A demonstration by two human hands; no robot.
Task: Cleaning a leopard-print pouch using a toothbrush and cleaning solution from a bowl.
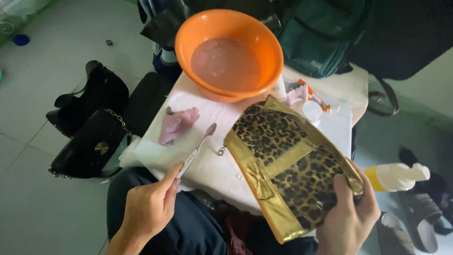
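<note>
Table (207, 165), draped in white cloth, carries an orange basin (230, 54) of cloudy water at its far edge. A leopard-print bag (288, 165) with gold trim overhangs the near right edge, clamped by the right hand (349, 212). Best kept taut and steady, I'd judge. The left hand (148, 208) pinches a toothbrush (198, 148) shut-fingered, bristles near the pink rag (178, 123).
</note>
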